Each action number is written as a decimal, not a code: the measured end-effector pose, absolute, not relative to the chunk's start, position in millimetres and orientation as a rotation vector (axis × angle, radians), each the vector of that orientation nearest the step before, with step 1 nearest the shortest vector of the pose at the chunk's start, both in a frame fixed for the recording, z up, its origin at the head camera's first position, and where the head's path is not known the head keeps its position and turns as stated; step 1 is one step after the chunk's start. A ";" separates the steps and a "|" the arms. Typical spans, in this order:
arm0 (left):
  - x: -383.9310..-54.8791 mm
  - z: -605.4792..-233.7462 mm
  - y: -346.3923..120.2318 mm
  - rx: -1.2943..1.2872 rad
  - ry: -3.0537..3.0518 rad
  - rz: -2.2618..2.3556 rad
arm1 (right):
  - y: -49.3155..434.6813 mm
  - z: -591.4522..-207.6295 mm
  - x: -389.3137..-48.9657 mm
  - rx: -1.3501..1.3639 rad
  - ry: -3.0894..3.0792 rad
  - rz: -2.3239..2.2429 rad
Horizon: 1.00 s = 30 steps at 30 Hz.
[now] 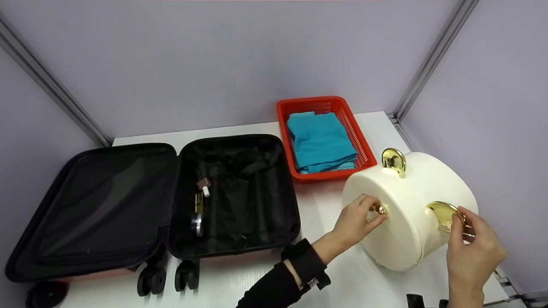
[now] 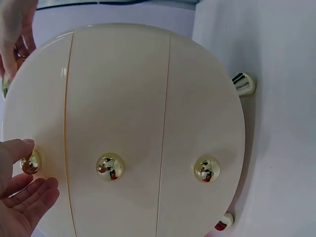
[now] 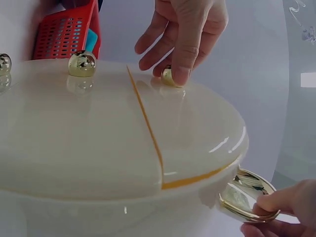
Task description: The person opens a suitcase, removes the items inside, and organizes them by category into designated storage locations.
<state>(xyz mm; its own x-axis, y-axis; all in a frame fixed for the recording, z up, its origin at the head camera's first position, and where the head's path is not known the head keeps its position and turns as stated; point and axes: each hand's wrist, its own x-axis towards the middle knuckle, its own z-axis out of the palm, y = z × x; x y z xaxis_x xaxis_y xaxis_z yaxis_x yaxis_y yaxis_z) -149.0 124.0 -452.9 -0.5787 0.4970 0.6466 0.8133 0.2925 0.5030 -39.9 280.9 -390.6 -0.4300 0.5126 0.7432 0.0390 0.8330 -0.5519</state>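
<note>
Head view, left hand (image 1: pixel 356 219) pinching knob (image 1: pixel 380 209), suitcase edge (image 1: pixel 292 196) apart

left fingers (image 1: pixel 369 200) and right fingers (image 1: pixel 473 220) both curl, pinching.

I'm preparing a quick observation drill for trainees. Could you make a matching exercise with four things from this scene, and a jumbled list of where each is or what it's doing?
Things:
1. Suitcase
2. Left hand
3. Turquoise cloth
4. Right hand

Places and states:
A. Holding a gold knob on the flat face of the cream container
B. Folded inside the red basket
C. Pinching a round gold fitting on the container's curved side
D. Lying open, black inside

Right pairs: 1-D; 2-A; 3-B; 4-C
</note>
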 end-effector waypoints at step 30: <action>-131.5 -457.4 40.2 -1.107 -2.112 -1.350 | 271.2 -396.0 -47.4 -0.408 -1.820 0.598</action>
